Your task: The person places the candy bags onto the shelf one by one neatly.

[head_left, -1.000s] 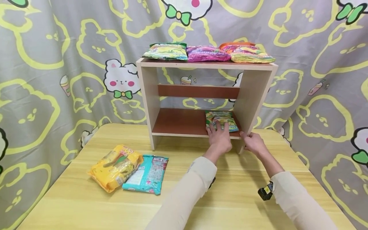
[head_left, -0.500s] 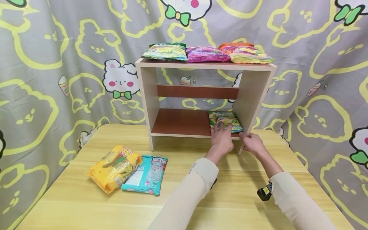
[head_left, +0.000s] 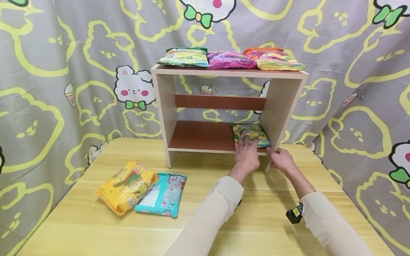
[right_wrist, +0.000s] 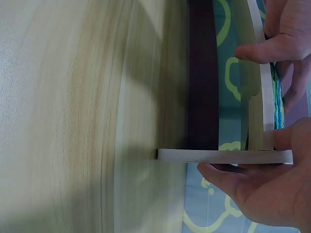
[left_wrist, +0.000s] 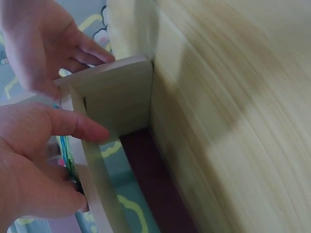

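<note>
A green snack packet (head_left: 251,134) lies flat on the lower board (head_left: 201,137) of a small two-tier shelf (head_left: 163,117), close by the right side panel. Spread over the packet's front part are the fingers of my left hand (head_left: 246,158), lying fairly straight on it. In the left wrist view, one digit of the left hand (left_wrist: 34,160) reaches past the board's front edge. My right hand (head_left: 282,160) grips the front edge of the right side panel (right_wrist: 223,156), thumb on the inner side and fingers outside. Only a thin strip of the packet (right_wrist: 277,97) shows in the right wrist view.
On the shelf's top board stand a green-yellow packet (head_left: 185,57), a purple packet (head_left: 231,60) and orange-pink packaging (head_left: 273,58). A yellow bag (head_left: 128,186) leans over a turquoise packet (head_left: 163,195) on the wooden table (head_left: 105,234). A patterned curtain (head_left: 105,42) hangs behind.
The green snack packet has slid right, up beside the side panel, with my left hand moving along on it. Over the last half second both hands stay put; the right hand keeps its grip.
</note>
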Demonstrator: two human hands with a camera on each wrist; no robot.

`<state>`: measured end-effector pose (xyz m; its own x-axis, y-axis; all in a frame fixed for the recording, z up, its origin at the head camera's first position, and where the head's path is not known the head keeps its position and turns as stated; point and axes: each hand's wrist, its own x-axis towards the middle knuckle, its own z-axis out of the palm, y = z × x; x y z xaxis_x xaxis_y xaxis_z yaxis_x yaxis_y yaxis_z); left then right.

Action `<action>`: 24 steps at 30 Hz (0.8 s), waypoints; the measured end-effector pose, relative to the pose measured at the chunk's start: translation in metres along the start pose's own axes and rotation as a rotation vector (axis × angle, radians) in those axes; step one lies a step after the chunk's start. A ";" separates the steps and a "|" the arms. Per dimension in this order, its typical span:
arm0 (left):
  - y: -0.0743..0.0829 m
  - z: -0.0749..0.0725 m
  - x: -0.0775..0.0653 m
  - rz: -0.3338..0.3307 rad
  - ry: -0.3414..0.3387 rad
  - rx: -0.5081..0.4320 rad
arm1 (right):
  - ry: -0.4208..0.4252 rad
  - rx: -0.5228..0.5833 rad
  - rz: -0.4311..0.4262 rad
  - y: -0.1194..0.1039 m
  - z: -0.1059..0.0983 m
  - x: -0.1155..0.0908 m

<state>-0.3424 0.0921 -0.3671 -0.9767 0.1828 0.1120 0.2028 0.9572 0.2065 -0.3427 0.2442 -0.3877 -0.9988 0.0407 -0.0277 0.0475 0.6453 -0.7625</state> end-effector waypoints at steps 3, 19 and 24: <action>0.000 0.004 0.004 -0.002 0.006 -0.020 | 0.004 -0.005 0.000 -0.001 0.000 0.000; -0.002 0.008 -0.002 0.034 0.025 0.019 | 0.004 -0.018 0.005 0.001 -0.001 0.001; -0.003 0.011 -0.003 0.034 0.036 0.035 | 0.001 -0.028 0.001 0.001 -0.001 0.002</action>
<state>-0.3412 0.0910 -0.3786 -0.9662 0.2075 0.1532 0.2324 0.9580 0.1681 -0.3448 0.2451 -0.3877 -0.9987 0.0423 -0.0273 0.0486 0.6663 -0.7441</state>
